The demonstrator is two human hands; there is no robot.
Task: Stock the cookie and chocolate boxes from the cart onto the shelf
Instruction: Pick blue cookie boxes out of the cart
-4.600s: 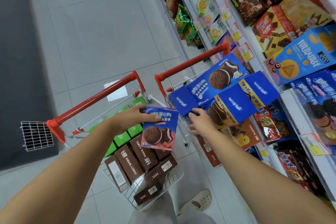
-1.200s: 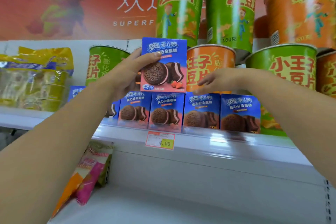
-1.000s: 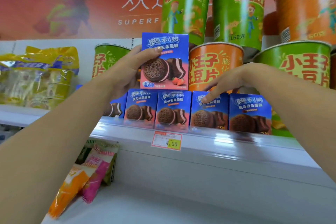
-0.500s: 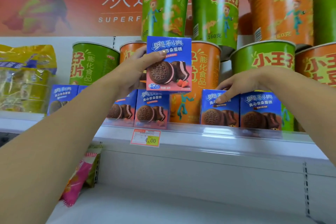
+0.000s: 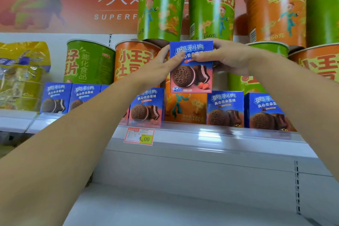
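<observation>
Fingers (image 5: pixel 200 58) of the left hand (image 5: pixel 161 64) and right hand (image 5: pixel 227 58) clasp the upper half of the blue-and-pink cardboard cookie box (image 5: pixel 191 75), held upright just above the gap in the front row of the white metal shelf (image 5: pixel 201 134). Lower it straight down between the blue box on the left (image 5: pixel 146 108) and the blue box on the right (image 5: pixel 225 109), label forward and flush with them. The gap seems wide enough, though the depth before the orange paper tub (image 5: pixel 185 108) is hard to judge.

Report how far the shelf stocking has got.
Done: a row of blue cookie boxes stands along the shelf edge. In hand: the left hand and right hand grip one strawberry box above a gap in that row. Left: set it into the gap; the cart is out of view, so remaining stock is unknown.
</observation>
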